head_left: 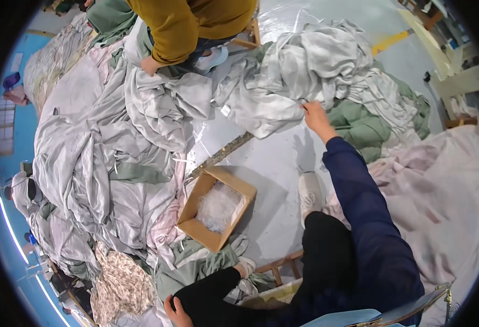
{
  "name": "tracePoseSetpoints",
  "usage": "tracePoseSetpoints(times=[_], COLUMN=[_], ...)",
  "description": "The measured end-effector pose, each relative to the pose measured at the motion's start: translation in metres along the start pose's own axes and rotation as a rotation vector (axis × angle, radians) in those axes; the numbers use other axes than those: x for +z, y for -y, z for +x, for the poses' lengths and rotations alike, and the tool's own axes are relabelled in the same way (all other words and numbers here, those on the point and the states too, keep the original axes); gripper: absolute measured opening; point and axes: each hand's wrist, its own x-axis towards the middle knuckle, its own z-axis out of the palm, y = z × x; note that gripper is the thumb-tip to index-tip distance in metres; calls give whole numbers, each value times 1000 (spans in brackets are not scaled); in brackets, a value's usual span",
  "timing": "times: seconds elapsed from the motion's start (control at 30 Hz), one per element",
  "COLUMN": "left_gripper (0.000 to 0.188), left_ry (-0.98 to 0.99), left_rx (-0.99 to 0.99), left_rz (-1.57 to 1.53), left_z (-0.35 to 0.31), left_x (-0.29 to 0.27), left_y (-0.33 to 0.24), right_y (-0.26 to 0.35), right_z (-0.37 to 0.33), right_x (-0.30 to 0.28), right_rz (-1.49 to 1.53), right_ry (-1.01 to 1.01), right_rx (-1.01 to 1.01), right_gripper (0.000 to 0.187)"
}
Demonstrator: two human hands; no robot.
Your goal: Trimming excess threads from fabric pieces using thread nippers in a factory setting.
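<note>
My right arm, in a dark blue sleeve, stretches forward. At its end my right hand [318,118] is closed on the edge of a light grey fabric [275,111], which spreads from a large heap [326,54] on the floor. Beneath that heap lies green fabric [359,128]. By my left knee, at the lower edge, is my left hand [178,314]; its visible fingers are apart and nothing shows in them. Between the fabric piles stands an open cardboard box [239,182] with a tangle of clear, thin material [219,206] inside.
A big pile of grey fabric [81,158] covers the left side, with a floral cloth [122,280] at its foot. Pale pink fabric [441,185] spreads on the right. Across from me a person in a mustard top [196,24] has a hand [150,66] on grey fabric.
</note>
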Motion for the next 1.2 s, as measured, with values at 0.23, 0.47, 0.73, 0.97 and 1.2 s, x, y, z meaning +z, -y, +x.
tracePoseSetpoints(times=[0.23,0.47,0.73,0.97,1.2], left_gripper=[31,49,29,36,69], left_ry=[-288,96,-92,-172,412], left_rx=[180,-79,244,719,957], left_rz=[-98,127,-40,63,-806], left_z=[37,52,31,15,-76], left_x=[35,-1,21,30,106], left_y=[97,-72,-8,-60,-232], right_y=[-12,-28,41,119,208], right_z=[110,122,-110,-316,-480], right_x=[66,-1,-133,-287,-378], right_rz=[-219,920,1764,2150,264], right_ry=[-170,-520,-58,24,-658], right_rx=[126,530,505,187,-485], right_gripper=[43,24,23,43,36])
